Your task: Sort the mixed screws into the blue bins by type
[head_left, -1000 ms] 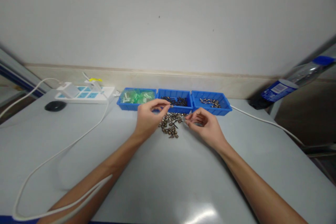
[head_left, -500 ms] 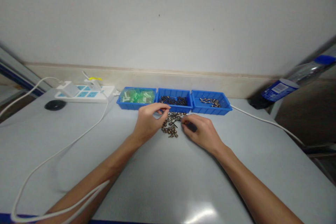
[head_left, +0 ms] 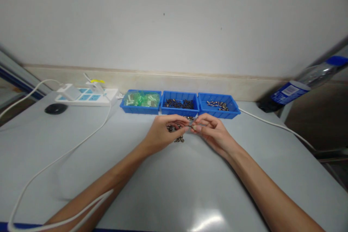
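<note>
My left hand (head_left: 166,133) and my right hand (head_left: 213,133) meet fingertip to fingertip above the table. Between their pinched fingers is a small dark metal piece (head_left: 190,126), thin like a screw; its exact kind is too small to make out. Both hands are closed on it, one at each end. Beneath and behind the left fingers lies a loose pile of small metal fittings (head_left: 179,139), partly hidden by that hand. Just beyond are a blue bin of dark screws (head_left: 179,104) and a blue bin with a few shiny metal fittings (head_left: 218,106).
A third blue bin (head_left: 140,110) holds green-tinted plastic bags. At left are a white power strip (head_left: 106,100), a black round object (head_left: 56,108) and a white cable (head_left: 65,155) crossing my left forearm. A bottle (head_left: 290,92) stands at the right by the wall.
My left hand has moved right and my right hand has turned, bringing their fingertips together. The small metal piece now shows between them, and the left hand covers more of the pile.
</note>
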`<state>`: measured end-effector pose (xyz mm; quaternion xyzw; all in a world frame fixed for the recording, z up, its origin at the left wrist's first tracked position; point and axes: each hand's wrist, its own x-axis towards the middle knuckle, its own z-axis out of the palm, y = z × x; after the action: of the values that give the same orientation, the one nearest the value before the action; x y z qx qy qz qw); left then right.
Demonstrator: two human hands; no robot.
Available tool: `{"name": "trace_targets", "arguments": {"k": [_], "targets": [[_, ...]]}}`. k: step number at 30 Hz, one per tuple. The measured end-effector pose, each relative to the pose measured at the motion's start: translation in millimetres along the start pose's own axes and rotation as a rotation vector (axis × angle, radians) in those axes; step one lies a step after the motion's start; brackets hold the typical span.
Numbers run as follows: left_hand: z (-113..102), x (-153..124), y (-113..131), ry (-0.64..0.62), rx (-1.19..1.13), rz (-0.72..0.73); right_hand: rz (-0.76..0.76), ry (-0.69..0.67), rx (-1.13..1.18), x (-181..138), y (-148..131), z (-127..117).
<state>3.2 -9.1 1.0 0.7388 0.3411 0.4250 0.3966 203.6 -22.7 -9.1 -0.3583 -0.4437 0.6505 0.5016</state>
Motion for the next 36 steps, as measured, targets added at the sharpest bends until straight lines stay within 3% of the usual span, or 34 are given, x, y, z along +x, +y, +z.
{"name": "trace_targets", "arguments": {"k": [4, 9, 14, 16, 20, 27, 31, 36], "targets": [[1.5, -1.2, 1.0, 0.024, -0.07, -0.031, 0.068, 0.007, 0.07, -1.7, 1.3, 5.3], [-3.1, 3.8, 1.4, 0.068, -0.08, -0.016, 0.033, 0.065, -0.033, 1.7, 6.5, 4.3], [-16.3, 16.8, -4.5, 0.407, 0.261, 0.07, -0.186, 0.101, -0.49, 5.5, 14.2, 2.2], [-20.5, 19.1, -8.1, 0.455, 0.26, 0.074, -0.274, 0.075, -0.729, 5.3, 15.4, 3.5], [-22.9, 15.6, -8.7, 0.365, 0.331, 0.117, -0.374, 0.02, -1.001, 5.6, 14.9, 7.6], [-22.9, 7.9, -4.3, 0.148, 0.428, 0.188, -0.42, -0.015, -1.092, 6.2, 12.1, 6.8], [-23.3, 5.3, -5.2, 0.031, 0.396, 0.181, -0.405, -0.007, -0.959, 2.2, 9.4, 1.4], [-18.5, 2.4, -3.3, -0.074, 0.371, 0.151, -0.288, 0.027, -0.595, 0.4, 8.1, -2.8]]}}
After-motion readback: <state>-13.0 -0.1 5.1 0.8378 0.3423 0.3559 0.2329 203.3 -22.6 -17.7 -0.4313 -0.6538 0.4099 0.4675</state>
